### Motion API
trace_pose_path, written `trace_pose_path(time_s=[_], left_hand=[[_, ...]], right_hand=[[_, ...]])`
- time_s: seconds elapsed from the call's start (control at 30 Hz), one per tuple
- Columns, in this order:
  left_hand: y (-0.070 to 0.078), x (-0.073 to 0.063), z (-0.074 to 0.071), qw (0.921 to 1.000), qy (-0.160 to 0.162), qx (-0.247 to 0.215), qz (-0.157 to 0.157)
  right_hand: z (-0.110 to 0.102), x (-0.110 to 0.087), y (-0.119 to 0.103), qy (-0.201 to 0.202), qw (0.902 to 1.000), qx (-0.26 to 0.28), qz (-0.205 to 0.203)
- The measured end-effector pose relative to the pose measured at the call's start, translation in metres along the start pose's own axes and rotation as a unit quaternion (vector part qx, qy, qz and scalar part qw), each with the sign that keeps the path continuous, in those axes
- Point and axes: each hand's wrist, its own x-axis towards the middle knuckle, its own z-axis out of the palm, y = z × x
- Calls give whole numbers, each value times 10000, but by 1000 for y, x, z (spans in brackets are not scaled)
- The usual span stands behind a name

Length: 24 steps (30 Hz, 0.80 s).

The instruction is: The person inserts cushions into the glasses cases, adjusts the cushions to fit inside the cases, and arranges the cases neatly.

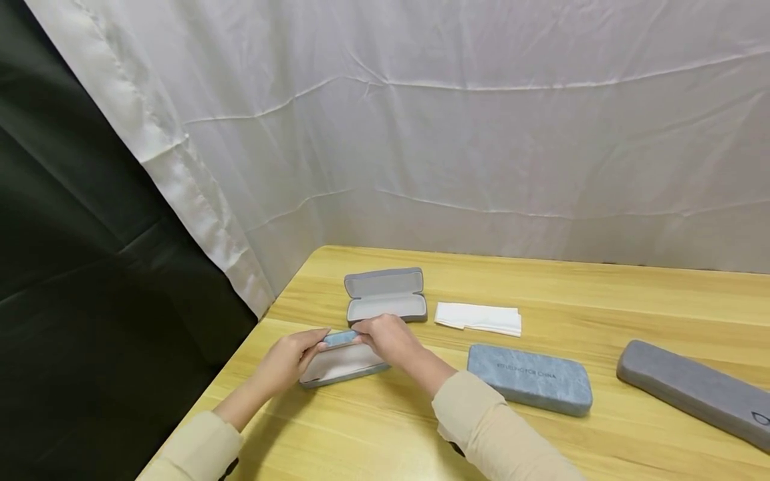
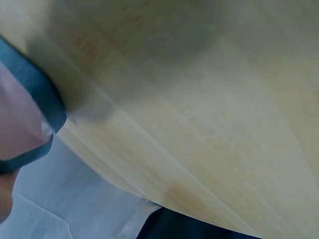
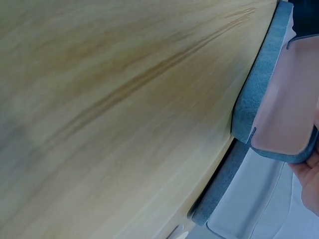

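Observation:
A blue glasses case (image 1: 347, 381) with a pale lining stands open on the table, its lid (image 1: 341, 338) raised. My left hand (image 1: 287, 359) pinches the left end of that lid between thumb and fingers. At the other end, my right hand (image 1: 391, 339) grips the lid's edge, fingers partly hidden behind the wrist. The left wrist view catches one corner of the blue case (image 2: 42, 94) and a bit of finger. In the right wrist view, the pinkish inside of the lid (image 3: 286, 112) shows, with right-hand fingertips (image 3: 311, 186) at its rim.
Just behind lies an open grey glasses case (image 1: 385, 307). A folded white cloth (image 1: 478, 317) is to its right. Farther right rest a closed blue case (image 1: 529, 379) with lettering and a long grey case (image 1: 692, 394). White curtains (image 1: 481, 153) hang behind the wooden table (image 1: 601, 300).

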Motion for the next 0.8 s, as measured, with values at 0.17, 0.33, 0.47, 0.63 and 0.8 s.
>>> trace_pose_path(time_s=[0.17,0.33,0.47,0.63,0.8], left_hand=[[-5,4,-5,9928,-818,-799,-345],[-7,5,-6,9898,-1042,-893,-392],[-6,5,-7,9904,-1032,-831,-401],[-5,5,-8,9914,-1020,-780,-237],[-7,4,-8,9919,-1040,-728,79]], right_hand=[[-1,1,0,-224,9994,242,75],[-4,4,-2,-774,9965,216,251],[-5,6,-3,-1073,9938,-17,290],[-7,7,-4,-1250,9914,-229,300],[-5,7,-4,-1294,9907,-343,254]])
